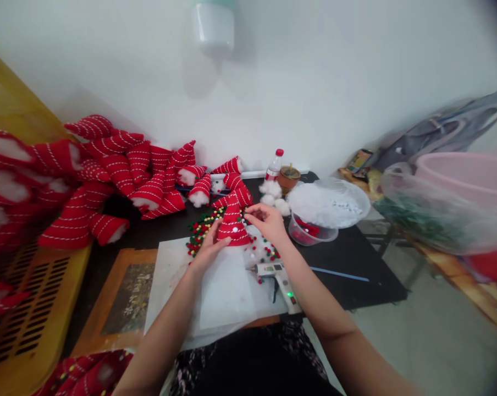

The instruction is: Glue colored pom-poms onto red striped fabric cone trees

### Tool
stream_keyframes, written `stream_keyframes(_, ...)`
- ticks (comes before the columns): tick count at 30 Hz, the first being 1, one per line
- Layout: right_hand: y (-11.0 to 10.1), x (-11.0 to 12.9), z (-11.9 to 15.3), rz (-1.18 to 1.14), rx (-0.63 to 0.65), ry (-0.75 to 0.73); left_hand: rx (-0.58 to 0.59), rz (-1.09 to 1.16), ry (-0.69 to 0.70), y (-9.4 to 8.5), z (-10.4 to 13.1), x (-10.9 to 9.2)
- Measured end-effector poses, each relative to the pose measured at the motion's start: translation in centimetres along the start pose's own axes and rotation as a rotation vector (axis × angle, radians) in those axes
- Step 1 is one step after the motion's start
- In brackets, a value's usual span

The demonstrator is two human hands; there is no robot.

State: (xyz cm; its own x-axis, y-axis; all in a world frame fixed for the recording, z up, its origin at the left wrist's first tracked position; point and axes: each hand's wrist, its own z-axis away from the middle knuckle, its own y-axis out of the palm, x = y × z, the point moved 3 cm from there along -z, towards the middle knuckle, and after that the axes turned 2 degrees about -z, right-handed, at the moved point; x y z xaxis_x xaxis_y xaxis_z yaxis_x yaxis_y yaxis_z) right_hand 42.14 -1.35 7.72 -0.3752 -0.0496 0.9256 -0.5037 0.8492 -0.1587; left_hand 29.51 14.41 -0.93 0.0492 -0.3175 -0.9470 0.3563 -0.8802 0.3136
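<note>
A red cone-shaped hat (233, 228) with white stitched lines stands upright over the white board (224, 297), a few small pompoms on its front. My left hand (211, 245) grips the hat's lower left side, thumb across its base. At the hat's right edge my right hand (267, 221) pinches with thumb and forefinger; what is between the fingertips is too small to make out. Small red, green and yellow pompoms (197, 231) lie scattered behind and beside the hat. A white glue gun (275, 272) with a green light rests under my right forearm.
Many stuffed red cones (137, 165) are heaped at the left, partly over a yellow crate (67, 280). Right of the hat stand cotton balls (271, 190), a red-capped bottle (274, 165) and plastic tubs (314, 234). A blue stick (341, 274) lies on the black table (355, 294).
</note>
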Motion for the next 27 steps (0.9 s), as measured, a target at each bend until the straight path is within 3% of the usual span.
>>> stream_keyframes(6,0.4,1.6,-1.2,0.154,-0.019,-0.103,0.111,-0.134,0.051,0.4,0.1,-0.2)
stream_keyframes(16,1.1,2.5,-1.4,0.441,0.055,-0.251,0.148,-0.199,0.098,1.3,0.6,-1.4)
stream_keyframes(20,0.0,1.7,-1.5,0.384,-0.053,-0.281,0.131,-0.204,0.093,1.1,0.4,-1.1)
stream_keyframes(23,-1.0,-0.1,-2.5,0.456,-0.144,-0.133,0.057,-0.176,0.127,0.1,0.1,-1.4)
stream_keyframes(27,0.1,-2.6,-4.1,0.600,0.070,-0.023,-0.198,-0.012,0.259,-3.3,-0.4,-3.3)
